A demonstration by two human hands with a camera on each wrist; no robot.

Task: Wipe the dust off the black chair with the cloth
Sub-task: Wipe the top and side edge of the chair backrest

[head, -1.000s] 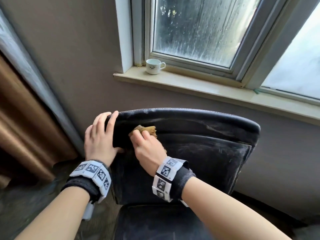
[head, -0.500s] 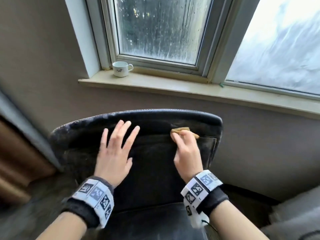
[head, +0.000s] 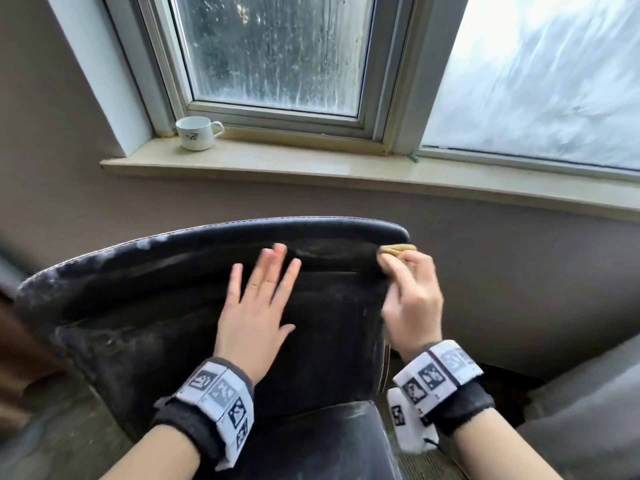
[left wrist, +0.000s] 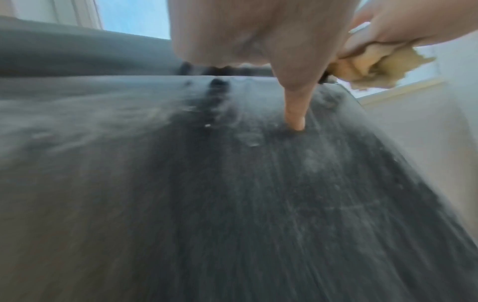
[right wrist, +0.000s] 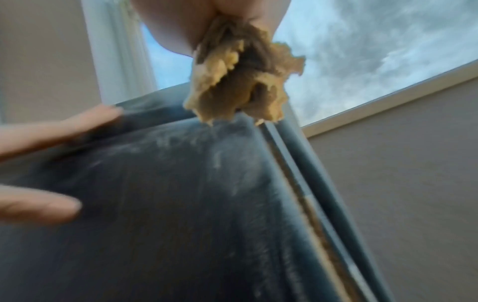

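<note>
The black chair (head: 145, 306) faces me with its dusty backrest, grey dust streaking its left part and top edge. My left hand (head: 258, 299) lies flat with straight, spread fingers on the middle of the backrest (left wrist: 232, 194); its thumb tip presses the leather. My right hand (head: 412, 289) grips a bunched yellow-tan cloth (head: 396, 250) at the upper right corner of the backrest. In the right wrist view the cloth (right wrist: 240, 81) hangs from the fingers, touching the chair's top edge (right wrist: 181, 183). The cloth (left wrist: 372, 67) also shows at the corner in the left wrist view.
A white cup (head: 195, 133) stands on the window sill (head: 346, 171) behind the chair. The wall sits close behind the backrest. A brown curtain (head: 10, 341) hangs at the left; grey upholstery (head: 588, 410) lies at the right. The chair's seat (head: 329, 441) is below my wrists.
My right hand has slid the cloth rightward along the top of the backrest to its right corner. My left hand left the chair's left edge and now lies flat mid-backrest.
</note>
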